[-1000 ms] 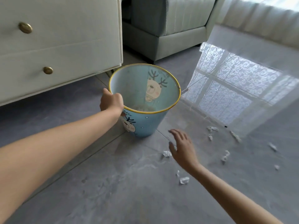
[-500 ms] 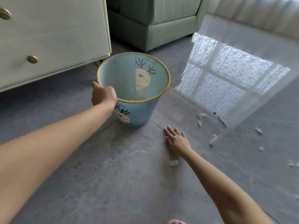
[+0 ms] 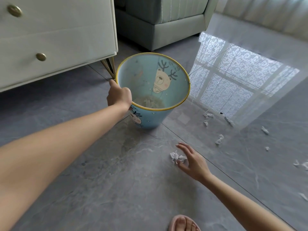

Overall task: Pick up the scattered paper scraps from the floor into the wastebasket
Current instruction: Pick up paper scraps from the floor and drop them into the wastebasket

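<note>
bright daylight — window glare on floor (image 3: 233,84) | edges warped

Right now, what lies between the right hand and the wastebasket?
Head view: a crumpled paper scrap beside the right hand, then bare floor up to the wastebasket.

One view only, worn on the person's head, wide-angle, facing forward and tipped steeply down at the grey floor (image 3: 116,189). It sits close in: the left hand (image 3: 119,95) lands mid-frame at the wastebasket (image 3: 150,120), the right hand (image 3: 191,161) low on the near right, and a foot (image 3: 183,222) pokes in at the very near edge. Far left, the cabinet (image 3: 58,39); far centre, the sofa (image 3: 166,22). Both are cropped by the top of the frame.
</note>
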Action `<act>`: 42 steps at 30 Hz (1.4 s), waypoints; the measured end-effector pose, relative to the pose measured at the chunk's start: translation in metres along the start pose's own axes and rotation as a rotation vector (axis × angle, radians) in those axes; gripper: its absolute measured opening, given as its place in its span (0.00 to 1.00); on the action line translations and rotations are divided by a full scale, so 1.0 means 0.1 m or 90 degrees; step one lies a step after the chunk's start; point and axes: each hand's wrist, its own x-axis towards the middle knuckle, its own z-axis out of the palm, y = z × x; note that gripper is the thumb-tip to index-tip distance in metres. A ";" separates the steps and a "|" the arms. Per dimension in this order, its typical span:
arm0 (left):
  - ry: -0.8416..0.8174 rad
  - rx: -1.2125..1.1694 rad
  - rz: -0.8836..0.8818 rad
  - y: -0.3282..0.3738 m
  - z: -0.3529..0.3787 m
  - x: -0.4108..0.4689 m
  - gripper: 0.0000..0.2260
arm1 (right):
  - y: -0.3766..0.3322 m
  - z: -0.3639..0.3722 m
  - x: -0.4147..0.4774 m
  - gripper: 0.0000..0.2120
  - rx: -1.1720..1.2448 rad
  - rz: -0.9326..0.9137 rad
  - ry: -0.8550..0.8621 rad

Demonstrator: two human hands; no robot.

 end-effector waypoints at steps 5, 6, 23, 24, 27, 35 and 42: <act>0.001 -0.017 -0.017 -0.03 -0.02 0.02 0.21 | -0.01 0.04 0.14 0.40 -0.190 -0.028 -0.066; 0.002 -0.019 -0.025 -0.04 -0.02 0.03 0.22 | -0.03 0.09 0.18 0.36 -0.227 -0.063 -0.088; 0.006 0.003 -0.002 -0.13 -0.01 0.07 0.20 | -1.04 -1.17 1.48 0.11 0.364 0.074 0.552; 0.005 -0.004 -0.004 -0.13 0.01 0.07 0.20 | -1.14 -1.30 1.59 0.13 0.356 0.030 0.560; 0.001 -0.012 -0.010 -0.12 0.01 0.06 0.19 | -1.31 -1.47 1.86 0.15 0.259 -0.068 0.507; -0.005 -0.047 -0.029 0.04 0.10 0.19 0.16 | -1.28 -1.40 2.23 0.26 -0.042 0.073 0.141; -0.066 -0.116 -0.065 0.34 0.61 0.29 0.14 | -0.73 -1.70 1.90 0.14 -0.045 0.005 0.476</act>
